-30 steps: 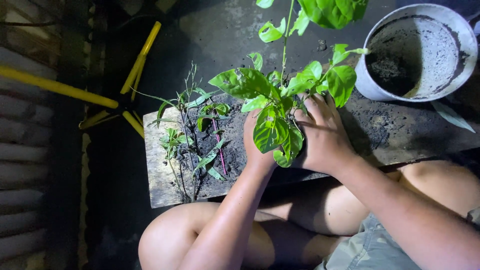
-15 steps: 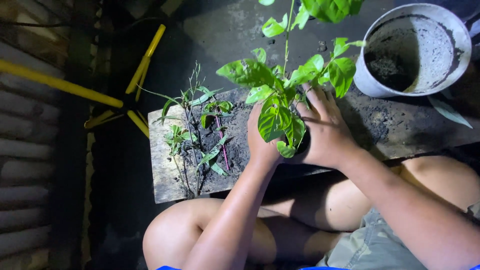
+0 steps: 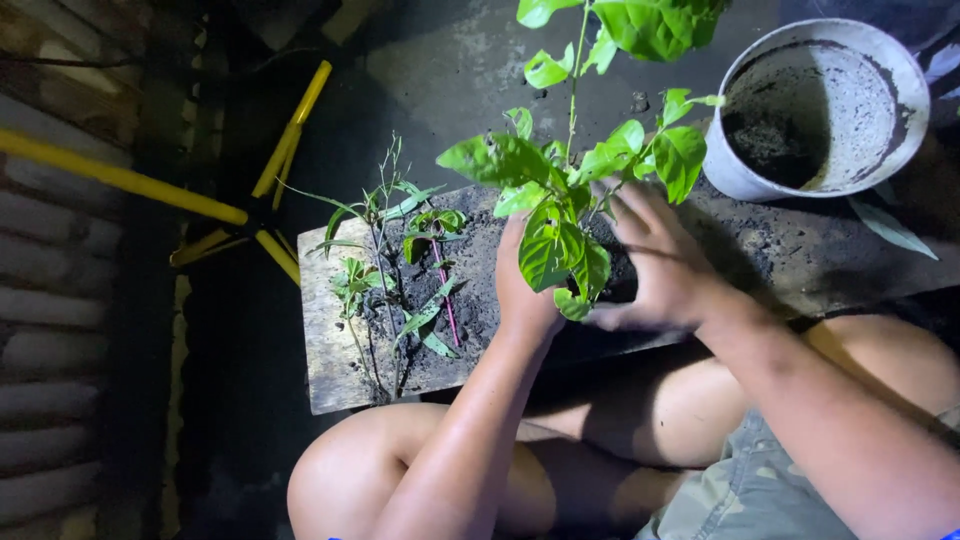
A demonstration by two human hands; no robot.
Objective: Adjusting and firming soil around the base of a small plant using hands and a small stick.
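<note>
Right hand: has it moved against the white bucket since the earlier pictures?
Yes. The right hand was curled around the leafy plant; now its fingers are spread flatter, while its place below-left of the white bucket barely changes.

The right hand (image 3: 665,265) now lies flatter and more open than a second ago, its fingers spread beside the plant (image 3: 560,215) instead of being curled around its base. The left hand (image 3: 525,290) sits a little lower on the plank (image 3: 340,350), under the hanging leaves. The plant's stem now stands slightly more upright.
</note>
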